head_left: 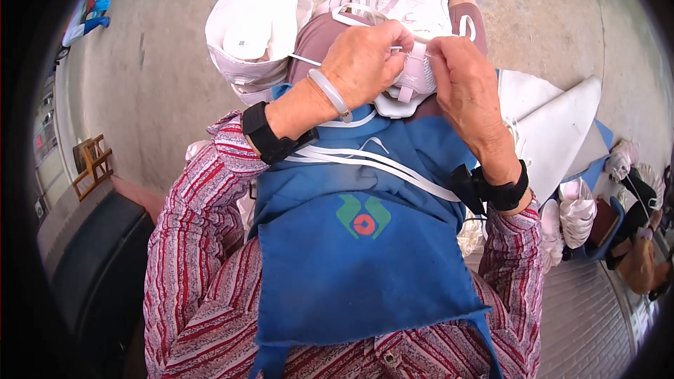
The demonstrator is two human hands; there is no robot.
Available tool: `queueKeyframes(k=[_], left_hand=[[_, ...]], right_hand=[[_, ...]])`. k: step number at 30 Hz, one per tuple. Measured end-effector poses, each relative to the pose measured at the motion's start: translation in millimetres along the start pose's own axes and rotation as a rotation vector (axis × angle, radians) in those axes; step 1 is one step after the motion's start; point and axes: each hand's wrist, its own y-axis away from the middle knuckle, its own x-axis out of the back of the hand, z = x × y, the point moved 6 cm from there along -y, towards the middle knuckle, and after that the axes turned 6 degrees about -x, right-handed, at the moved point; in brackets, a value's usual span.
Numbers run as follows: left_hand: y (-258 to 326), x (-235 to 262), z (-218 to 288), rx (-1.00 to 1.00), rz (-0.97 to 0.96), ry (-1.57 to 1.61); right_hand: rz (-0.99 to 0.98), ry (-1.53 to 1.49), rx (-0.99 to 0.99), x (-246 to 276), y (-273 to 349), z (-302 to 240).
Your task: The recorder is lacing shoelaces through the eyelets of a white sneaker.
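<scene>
In the head view, I see the left hand's (368, 60) thumb and finger pinched together on a white lace (396, 48). The right hand's (469, 91) fingers curl inward; their tips hide any grip, so I cannot tell what they hold. Between the hands, a pale pink shoe (420, 72) is partly covered. At the right rim, my view cuts off another person (637, 267).

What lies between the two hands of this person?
In the head view, a pale pink shoe shows between the left hand and right hand.
</scene>
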Motion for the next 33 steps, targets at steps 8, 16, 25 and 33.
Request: queueKeyframes(k=[8, 16, 25, 33], left_hand=[[2, 2, 19, -0.135, 0.016, -0.277], [-7, 0, 30, -0.213, -0.043, -0.443], [5, 49, 19, -0.189, -0.129, 0.144], [34, 50, -7, 0.502, -0.25, 0.691]], right_hand=[[0.145, 0.142, 0.117, 1, 9, -11], [0.201, 0.152, 0.092, 8, 11, -9], [0.224, 0.034, 0.165, 14, 23, -16], [0.03, -0.297, 0.206, -5, 14, -45]])
